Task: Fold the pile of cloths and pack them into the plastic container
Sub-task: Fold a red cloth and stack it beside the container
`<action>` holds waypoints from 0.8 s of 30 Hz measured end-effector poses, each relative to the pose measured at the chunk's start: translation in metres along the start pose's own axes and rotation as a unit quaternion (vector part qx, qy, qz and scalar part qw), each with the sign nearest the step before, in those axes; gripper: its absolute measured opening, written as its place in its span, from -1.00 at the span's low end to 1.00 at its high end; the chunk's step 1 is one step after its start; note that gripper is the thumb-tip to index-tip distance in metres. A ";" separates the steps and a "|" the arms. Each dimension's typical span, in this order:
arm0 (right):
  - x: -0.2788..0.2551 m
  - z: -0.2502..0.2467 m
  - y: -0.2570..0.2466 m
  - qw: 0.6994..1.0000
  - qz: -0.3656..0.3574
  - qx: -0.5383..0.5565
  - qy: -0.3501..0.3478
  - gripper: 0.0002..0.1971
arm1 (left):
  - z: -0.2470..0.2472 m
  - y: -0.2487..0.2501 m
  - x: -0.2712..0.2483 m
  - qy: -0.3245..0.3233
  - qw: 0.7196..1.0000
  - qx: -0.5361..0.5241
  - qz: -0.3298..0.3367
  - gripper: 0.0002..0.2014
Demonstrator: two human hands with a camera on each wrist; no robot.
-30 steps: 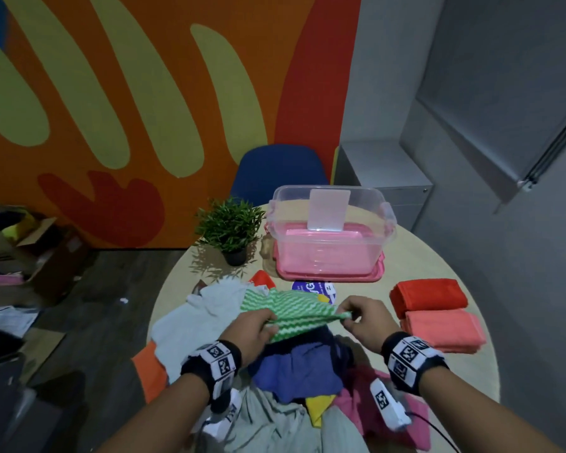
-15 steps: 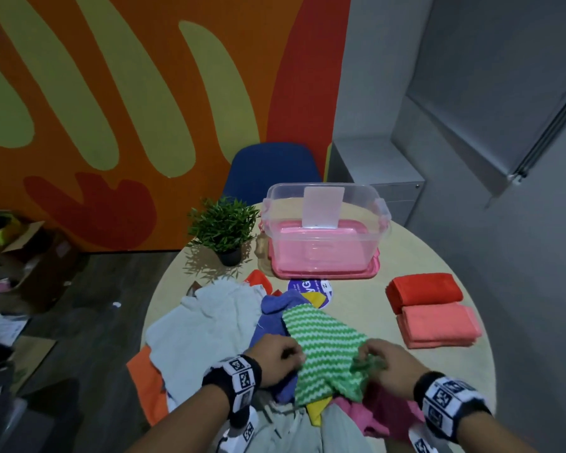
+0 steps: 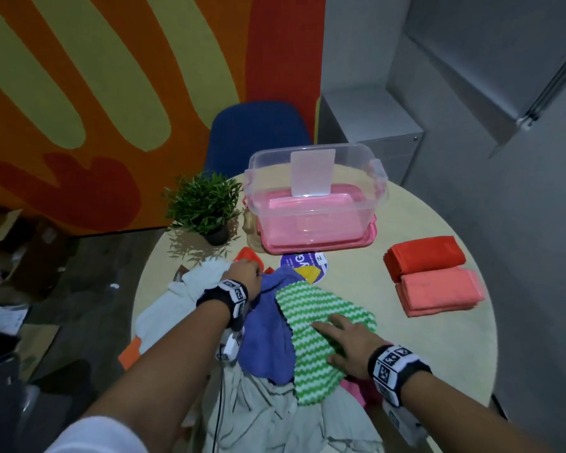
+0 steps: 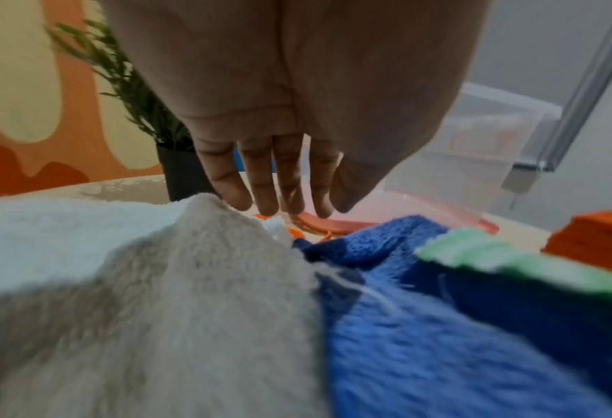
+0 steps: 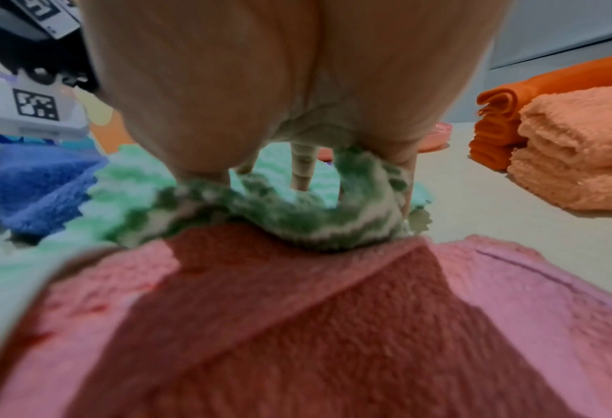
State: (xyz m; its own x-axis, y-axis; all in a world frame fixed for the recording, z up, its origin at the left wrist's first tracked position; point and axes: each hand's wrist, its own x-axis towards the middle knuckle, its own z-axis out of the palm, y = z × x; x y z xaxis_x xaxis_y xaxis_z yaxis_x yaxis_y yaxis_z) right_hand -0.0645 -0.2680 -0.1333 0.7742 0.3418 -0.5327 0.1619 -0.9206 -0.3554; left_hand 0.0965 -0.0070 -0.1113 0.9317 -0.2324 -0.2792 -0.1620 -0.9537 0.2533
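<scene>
A green-and-white zigzag cloth (image 3: 314,322) lies spread on top of the cloth pile at the table's near side. My right hand (image 3: 337,338) rests flat on it with fingers spread; the right wrist view shows the fingers (image 5: 303,175) pressing into the bunched green cloth (image 5: 297,220). My left hand (image 3: 247,274) hovers at the pile's far edge, over the white cloth (image 3: 183,295) and blue cloth (image 3: 268,325). Its fingers (image 4: 261,198) hang straight and hold nothing. The clear plastic container (image 3: 275,152) stands at the back on a pink lid.
Two folded cloths, red (image 3: 423,256) and coral (image 3: 438,292), lie at the right. A potted plant (image 3: 206,204) stands left of the container. A round sticker (image 3: 304,266) marks the table. Grey cloth (image 3: 275,416) and pink cloth (image 5: 297,325) sit nearest me. A blue chair (image 3: 258,135) is behind.
Both hands held the green cloth stretched, then laid it on the pile. The left hand let go and moved to the far-left edge. The right hand flattened onto the cloth.
</scene>
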 end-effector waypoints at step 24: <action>0.001 -0.003 -0.001 1.000 0.008 0.001 -0.001 -0.25 | -0.098 0.021 0.028 0.089 0.995 -0.051 -0.014 -0.91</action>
State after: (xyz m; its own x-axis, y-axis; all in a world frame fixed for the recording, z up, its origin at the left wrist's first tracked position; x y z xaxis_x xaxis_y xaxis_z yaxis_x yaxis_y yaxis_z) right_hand -0.0624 -0.2675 -0.1311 0.7754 0.3269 -0.5403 0.1472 -0.9256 -0.3487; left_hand 0.1509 -0.0147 -0.0230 0.9799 -0.1592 -0.1206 -0.1095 -0.9332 0.3422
